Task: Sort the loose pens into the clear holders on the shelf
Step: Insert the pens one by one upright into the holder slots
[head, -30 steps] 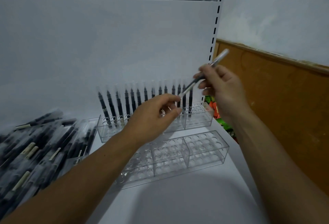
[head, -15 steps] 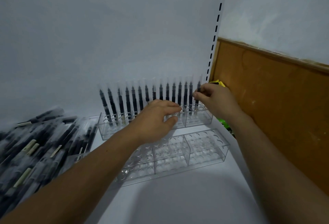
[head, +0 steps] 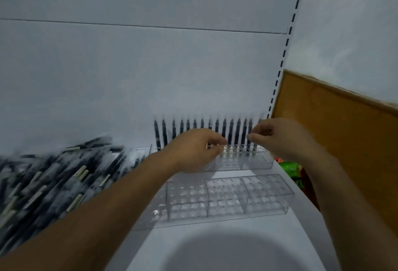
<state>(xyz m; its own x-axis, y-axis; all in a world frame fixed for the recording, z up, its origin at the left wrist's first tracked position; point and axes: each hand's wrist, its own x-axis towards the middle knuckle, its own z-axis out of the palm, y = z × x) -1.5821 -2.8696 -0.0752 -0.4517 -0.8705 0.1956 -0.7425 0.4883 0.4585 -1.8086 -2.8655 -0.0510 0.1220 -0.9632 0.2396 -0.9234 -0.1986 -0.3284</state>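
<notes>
Hovering at rear holder w/ pens: L hand, R hand, both curled, grip unclear

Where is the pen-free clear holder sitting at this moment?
Head view: the empty holder lies centre-right on the shelf, directly in front of the rear holder of upright pens and right of the loose pen pile.
</notes>
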